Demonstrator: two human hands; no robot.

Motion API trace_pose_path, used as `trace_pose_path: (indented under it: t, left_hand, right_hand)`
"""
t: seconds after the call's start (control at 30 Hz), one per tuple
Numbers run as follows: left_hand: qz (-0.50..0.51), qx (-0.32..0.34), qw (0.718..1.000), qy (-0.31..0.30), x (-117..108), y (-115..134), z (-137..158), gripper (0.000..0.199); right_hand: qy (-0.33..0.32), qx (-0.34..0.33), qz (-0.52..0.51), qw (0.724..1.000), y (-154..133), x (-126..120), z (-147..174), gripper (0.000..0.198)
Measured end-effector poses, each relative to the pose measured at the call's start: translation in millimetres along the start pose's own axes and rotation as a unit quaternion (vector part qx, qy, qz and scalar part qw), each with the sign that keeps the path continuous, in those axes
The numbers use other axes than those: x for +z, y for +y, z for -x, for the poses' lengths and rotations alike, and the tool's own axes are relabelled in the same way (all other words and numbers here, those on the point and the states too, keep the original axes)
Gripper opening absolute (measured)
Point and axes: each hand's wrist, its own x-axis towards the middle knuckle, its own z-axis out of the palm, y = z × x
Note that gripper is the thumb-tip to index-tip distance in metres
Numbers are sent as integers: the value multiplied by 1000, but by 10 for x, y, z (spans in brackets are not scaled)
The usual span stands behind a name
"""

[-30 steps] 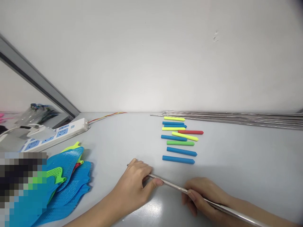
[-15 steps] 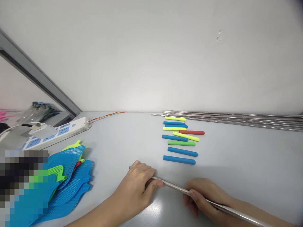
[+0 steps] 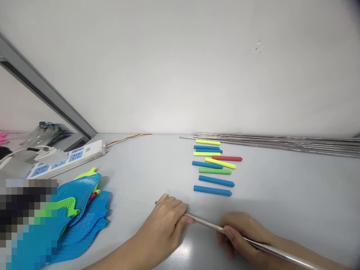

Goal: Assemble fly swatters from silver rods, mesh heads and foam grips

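Note:
A thin silvery telescopic metal rod [image 3: 206, 223] slants from the middle of the table down to the lower right, with a thicker section near the right edge. My left hand [image 3: 167, 221] is closed over its thinner end, and a short tip sticks out beyond the fingers. Farther down the rod, my right hand [image 3: 243, 232] grips it between thumb and fingers. Just beyond the hands lie several coloured plastic handle sleeves with pointed ends, the nearest a blue sleeve [image 3: 212, 190], then a green sleeve [image 3: 215, 171] and a red sleeve [image 3: 229, 158].
Several more metal rods [image 3: 267, 142] lie along the wall at the back right. On the left is a pile of perforated plastic fly swatter heads [image 3: 84, 187], mostly blue. Behind it rests a white power strip [image 3: 91, 150] with a plug and cables. Pixelation covers the lower left corner.
My left hand has shifted slightly to the right and down along with the rod's tip. My right hand has hardly moved and keeps its grip.

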Motion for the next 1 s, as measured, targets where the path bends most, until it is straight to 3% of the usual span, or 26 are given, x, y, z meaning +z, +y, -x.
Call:
trace_pose_path:
  t: [0.47,0.8,1.0]
  left_hand:
    - [27,0,1000,7,4,-2,-17,31]
    - [11,6,999,-34,-176,-17,-53,30]
    - [-19,-8,1000,-20,-266,13,-42,33]
  right_hand:
    - [-1,-8,11,1000,23,13,-12,41]
    - [21,-4,17,1000,24,33,7,45]
    - [36,15,-33,999,43,50,5,53]
